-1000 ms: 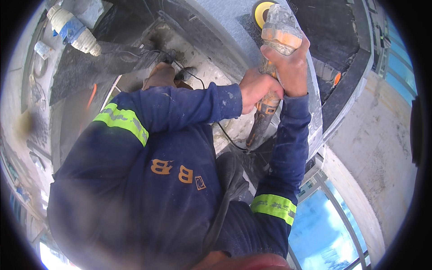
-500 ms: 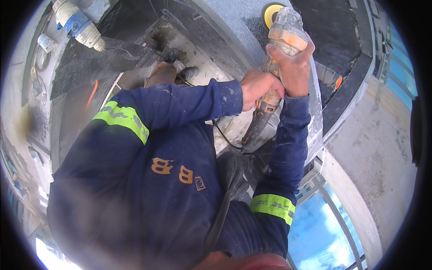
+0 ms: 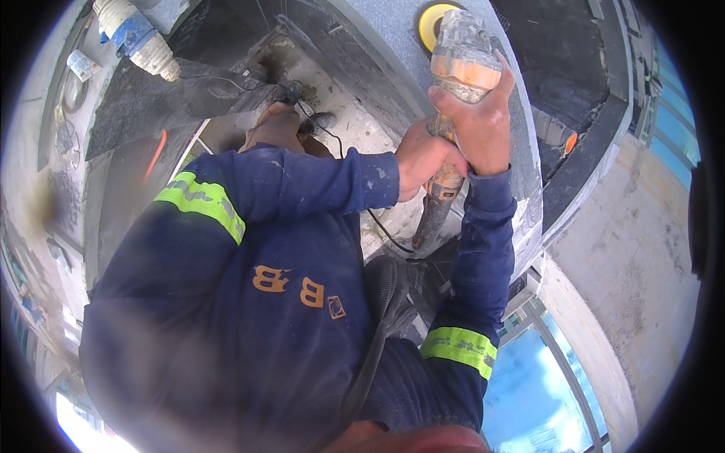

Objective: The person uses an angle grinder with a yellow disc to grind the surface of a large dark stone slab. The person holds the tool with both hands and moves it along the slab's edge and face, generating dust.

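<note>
Both my hands are on a dusty orange-and-grey angle polisher (image 3: 466, 57). My right hand (image 3: 483, 128) grips it just behind the head, while my left hand (image 3: 425, 157) wraps round the body lower down. Its round yellow pad (image 3: 429, 29) lies at the speckled grey stone surface (image 3: 389, 38), partly hidden by the head. A black cord (image 3: 389, 234) runs from the tool's lower end.
At upper left lie a taped white-and-blue cylinder (image 3: 134, 41) and a small white container (image 3: 83, 66). A dark recess with an orange-ended grey pipe (image 3: 559, 136) lies right of the stone. A pale concrete ledge (image 3: 619, 257) borders glazing (image 3: 540, 377). My shoe (image 3: 321, 121) stands below the stone.
The polisher and both hands swung slightly right half a second ago and have since moved back left along the stone. My grip looks the same.
</note>
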